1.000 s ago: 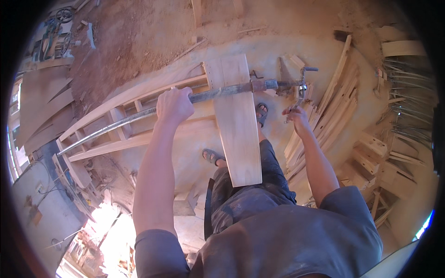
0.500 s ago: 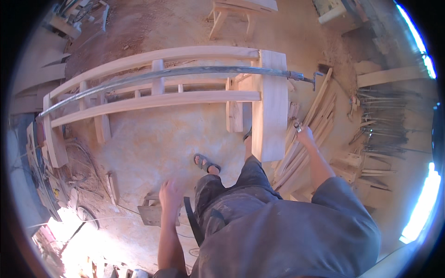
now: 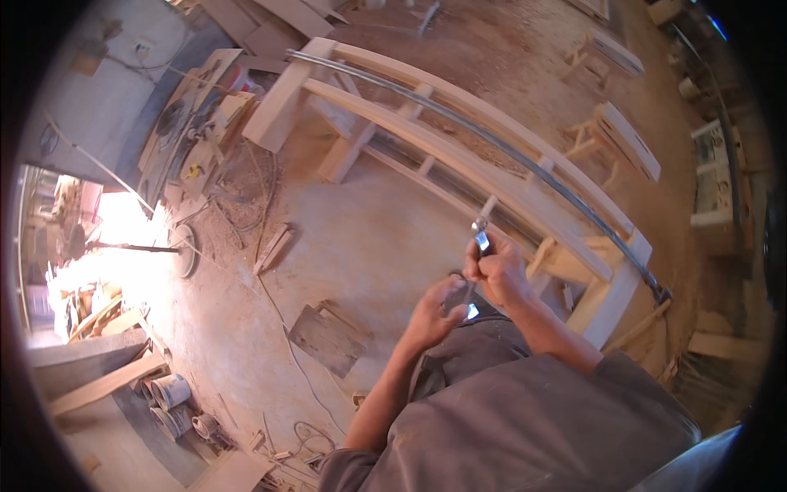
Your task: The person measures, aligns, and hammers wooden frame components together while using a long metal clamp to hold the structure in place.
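Both hands have drawn together before the waist: the right hand's (image 3: 503,277) fingers grip a metal wrench (image 3: 482,240); the left hand (image 3: 434,314) curls at its lower end, grip unclear. Beyond, a bar clamp (image 3: 586,211) spans the wooden frame (image 3: 393,131).

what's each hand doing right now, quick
Left hand: partly curled just below the right; whether it grips anything can't be told.
Right hand: closed, holding a metal wrench.
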`<action>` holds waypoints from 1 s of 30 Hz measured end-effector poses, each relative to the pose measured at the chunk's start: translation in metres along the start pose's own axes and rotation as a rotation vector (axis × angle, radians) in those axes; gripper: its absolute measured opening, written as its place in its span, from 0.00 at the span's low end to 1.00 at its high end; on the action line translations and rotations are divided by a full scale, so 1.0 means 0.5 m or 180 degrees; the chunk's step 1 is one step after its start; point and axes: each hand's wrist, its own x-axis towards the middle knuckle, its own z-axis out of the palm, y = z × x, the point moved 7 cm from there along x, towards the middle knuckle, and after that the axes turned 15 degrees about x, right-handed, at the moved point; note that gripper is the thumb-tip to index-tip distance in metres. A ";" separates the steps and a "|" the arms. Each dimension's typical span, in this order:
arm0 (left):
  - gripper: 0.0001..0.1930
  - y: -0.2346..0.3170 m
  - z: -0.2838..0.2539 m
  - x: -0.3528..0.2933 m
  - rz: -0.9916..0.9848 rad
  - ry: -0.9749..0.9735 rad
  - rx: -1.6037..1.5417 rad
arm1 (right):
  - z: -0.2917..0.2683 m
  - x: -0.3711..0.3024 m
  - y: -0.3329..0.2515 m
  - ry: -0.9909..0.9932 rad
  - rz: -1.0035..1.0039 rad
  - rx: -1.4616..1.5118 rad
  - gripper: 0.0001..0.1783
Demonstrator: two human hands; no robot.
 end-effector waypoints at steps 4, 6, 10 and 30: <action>0.14 -0.060 -0.048 0.051 -0.1190 -0.0461 -0.1204 | 0.096 0.151 0.060 0.0079 0.0429 0.0665 0.18; 0.10 -0.168 -0.068 0.060 -0.1310 -0.0097 -0.0780 | 0.083 0.206 0.084 0.0456 0.0542 0.0284 0.21; 0.07 -0.332 -0.159 0.047 -0.2242 0.0489 -0.0722 | -0.005 0.300 0.133 0.0243 0.1060 -0.0803 0.19; 0.09 -0.920 -1.301 0.341 -0.3140 0.3571 -0.0363 | 0.323 0.881 0.241 0.0691 0.1195 -0.1820 0.14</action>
